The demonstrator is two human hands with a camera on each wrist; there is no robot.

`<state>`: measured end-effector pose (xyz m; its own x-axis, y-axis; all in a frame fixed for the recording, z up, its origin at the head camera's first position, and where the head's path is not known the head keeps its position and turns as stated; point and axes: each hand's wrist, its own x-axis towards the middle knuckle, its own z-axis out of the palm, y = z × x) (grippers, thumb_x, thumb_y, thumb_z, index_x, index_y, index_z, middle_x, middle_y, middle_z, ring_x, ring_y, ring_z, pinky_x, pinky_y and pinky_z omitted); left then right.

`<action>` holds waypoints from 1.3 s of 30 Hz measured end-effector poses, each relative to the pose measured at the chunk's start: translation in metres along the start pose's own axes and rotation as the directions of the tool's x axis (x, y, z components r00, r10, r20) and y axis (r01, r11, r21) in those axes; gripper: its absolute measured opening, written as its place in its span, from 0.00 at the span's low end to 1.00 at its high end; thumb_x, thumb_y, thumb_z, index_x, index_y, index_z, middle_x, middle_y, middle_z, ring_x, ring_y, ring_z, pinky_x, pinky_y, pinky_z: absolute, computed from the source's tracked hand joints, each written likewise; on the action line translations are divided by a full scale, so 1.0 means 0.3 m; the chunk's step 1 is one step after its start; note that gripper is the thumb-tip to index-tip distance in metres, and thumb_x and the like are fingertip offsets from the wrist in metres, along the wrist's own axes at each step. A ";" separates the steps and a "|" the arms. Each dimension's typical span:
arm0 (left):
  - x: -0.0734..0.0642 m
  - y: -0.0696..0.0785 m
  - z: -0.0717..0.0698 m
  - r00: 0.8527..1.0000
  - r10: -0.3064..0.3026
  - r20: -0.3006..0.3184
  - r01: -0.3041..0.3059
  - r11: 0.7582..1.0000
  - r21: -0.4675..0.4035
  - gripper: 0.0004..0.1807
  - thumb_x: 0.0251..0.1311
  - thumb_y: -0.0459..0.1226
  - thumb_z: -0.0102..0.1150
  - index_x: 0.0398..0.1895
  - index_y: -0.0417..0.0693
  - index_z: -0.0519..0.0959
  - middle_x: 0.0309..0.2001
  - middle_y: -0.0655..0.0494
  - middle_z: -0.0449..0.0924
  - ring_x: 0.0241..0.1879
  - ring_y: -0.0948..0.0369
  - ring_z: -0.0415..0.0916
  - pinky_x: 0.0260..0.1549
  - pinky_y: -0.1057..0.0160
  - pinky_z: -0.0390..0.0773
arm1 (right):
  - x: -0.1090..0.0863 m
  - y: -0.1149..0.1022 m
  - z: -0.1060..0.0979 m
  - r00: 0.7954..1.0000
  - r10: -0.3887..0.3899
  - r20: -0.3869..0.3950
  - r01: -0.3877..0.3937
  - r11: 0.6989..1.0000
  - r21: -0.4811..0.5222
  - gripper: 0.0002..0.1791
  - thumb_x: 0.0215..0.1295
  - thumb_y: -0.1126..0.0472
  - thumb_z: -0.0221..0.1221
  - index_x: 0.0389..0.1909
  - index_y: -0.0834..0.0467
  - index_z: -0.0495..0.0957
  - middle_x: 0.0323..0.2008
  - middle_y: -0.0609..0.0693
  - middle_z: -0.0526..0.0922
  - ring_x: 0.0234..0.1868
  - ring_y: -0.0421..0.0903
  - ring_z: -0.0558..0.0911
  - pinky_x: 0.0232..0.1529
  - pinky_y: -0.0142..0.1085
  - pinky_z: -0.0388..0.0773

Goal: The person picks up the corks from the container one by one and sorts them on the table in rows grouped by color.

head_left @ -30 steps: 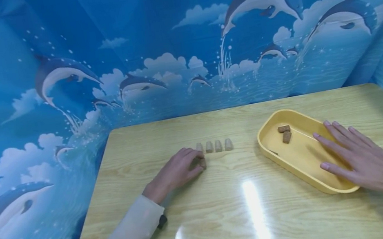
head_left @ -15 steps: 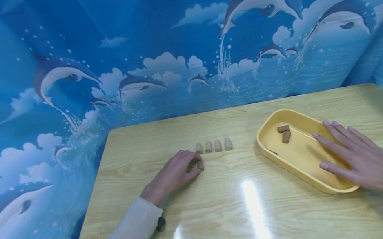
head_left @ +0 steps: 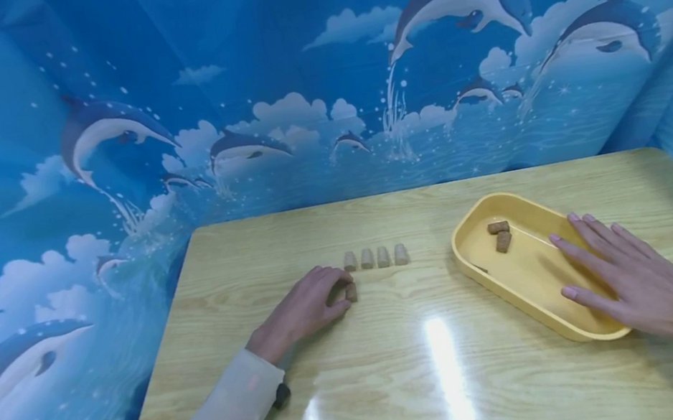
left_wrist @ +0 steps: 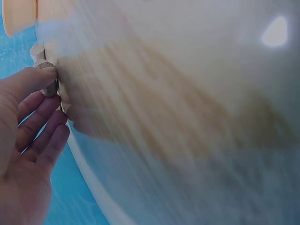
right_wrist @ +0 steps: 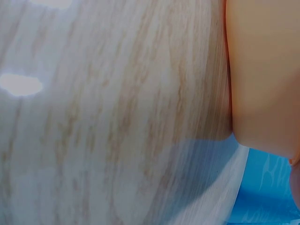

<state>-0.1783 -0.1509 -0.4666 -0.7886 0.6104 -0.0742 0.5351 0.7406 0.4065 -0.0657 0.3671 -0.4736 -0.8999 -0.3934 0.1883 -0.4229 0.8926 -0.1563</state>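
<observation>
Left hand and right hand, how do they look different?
The left hand is curled and pinches a small brown piece; the right hand is spread out, with straighter fingers. The left hand is by four pale pieces, the right hand over the yellow tray. Both are bare.

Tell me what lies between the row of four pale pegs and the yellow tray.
Only bare tabletop between pegs and tray; the head view shows it.
</observation>
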 end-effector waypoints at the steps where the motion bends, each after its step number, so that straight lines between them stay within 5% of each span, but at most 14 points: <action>1: -0.001 0.000 0.001 1.000 -0.002 0.000 0.002 1.000 -0.002 0.22 0.73 0.41 0.72 0.66 0.46 0.82 0.62 0.51 0.86 0.66 0.51 0.80 0.71 0.49 0.79 | 0.000 0.000 0.001 1.000 0.000 0.000 0.000 1.000 0.000 0.50 0.76 0.44 0.65 0.90 0.48 0.49 0.90 0.51 0.34 0.90 0.43 0.29 0.86 0.36 0.19; 25: -0.007 -0.014 0.012 0.999 0.029 -0.021 -0.030 1.000 -0.009 0.22 0.74 0.42 0.71 0.67 0.47 0.82 0.64 0.53 0.85 0.66 0.53 0.80 0.71 0.50 0.79 | -0.003 -0.001 0.004 1.000 -0.005 -0.014 0.005 1.000 0.006 0.50 0.76 0.45 0.65 0.90 0.48 0.49 0.90 0.51 0.35 0.89 0.42 0.29 0.87 0.37 0.20; 39: -0.015 -0.004 -0.022 1.000 -0.016 -0.024 0.014 0.996 -0.084 0.31 0.71 0.51 0.72 0.72 0.51 0.79 0.68 0.53 0.82 0.70 0.53 0.78 0.74 0.47 0.77 | -0.001 0.002 0.003 1.000 -0.004 -0.010 0.004 1.000 0.003 0.50 0.76 0.45 0.64 0.90 0.48 0.49 0.90 0.51 0.34 0.90 0.43 0.30 0.87 0.37 0.19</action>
<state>-0.1773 -0.1563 -0.4608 -0.8043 0.5914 -0.0585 0.4965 0.7227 0.4808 -0.0659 0.3676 -0.4748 -0.8972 -0.3942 0.1990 -0.4264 0.8906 -0.1582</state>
